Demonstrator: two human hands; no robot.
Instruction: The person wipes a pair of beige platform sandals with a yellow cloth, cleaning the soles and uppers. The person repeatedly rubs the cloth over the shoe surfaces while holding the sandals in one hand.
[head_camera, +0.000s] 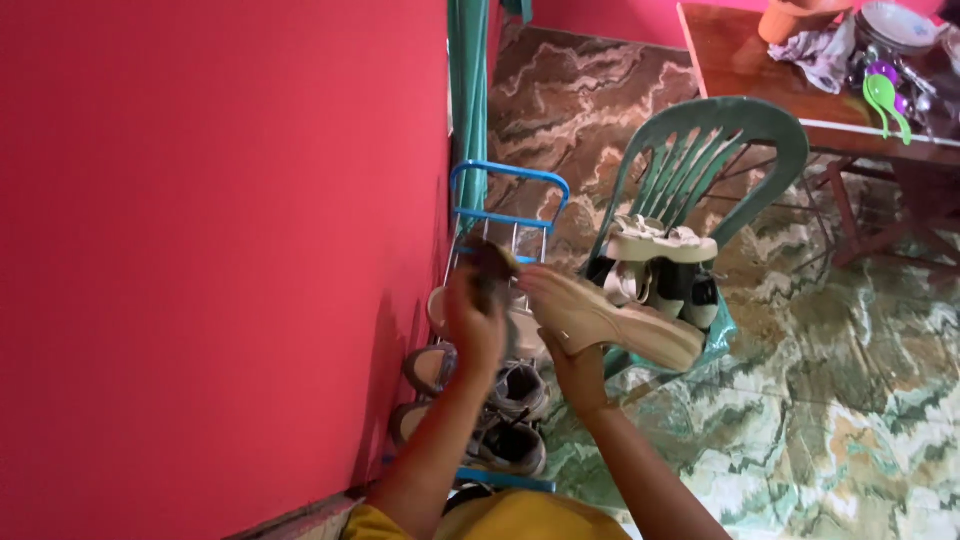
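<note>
Left fingers: the left hand (472, 322), centre of the frame, is closing its fingers around a small dark brownish cloth or brush head (490, 268); the item is blurred, so I cannot tell which it is.
Right fingers: the right hand (570, 362) is gripping from below a beige chunky-soled platform shoe (618, 325), fingers wrapped under the heel end, thumb side hidden.
Contact: the dark item is sitting just beside the upper edge of the beige shoe, at or near touching; blur is preventing a firm reading.
Shoe position: being held in the air at frame centre, sole pointing lower right, between the rack and the chair.
Progress, judged: wiping of this shoe appears to be under way; no visible difference between cleaned and uncleaned areas, so the fraction done cannot be read.
Remaining, judged: cream and black sandals (662, 262) are piled on the seat of the green plastic slat-backed chair (745, 130), apparently waiting.
Rack: the blue metal-frame shoe rack (508, 178) against the red wall (200, 250) is holding grey sneakers (515, 420) on its lower tiers.
Surroundings: marbled green-brown floor tiles (850, 400); brown wooden table (740, 60) in the upper right carrying dishes and green plastic spoons (882, 98).
</note>
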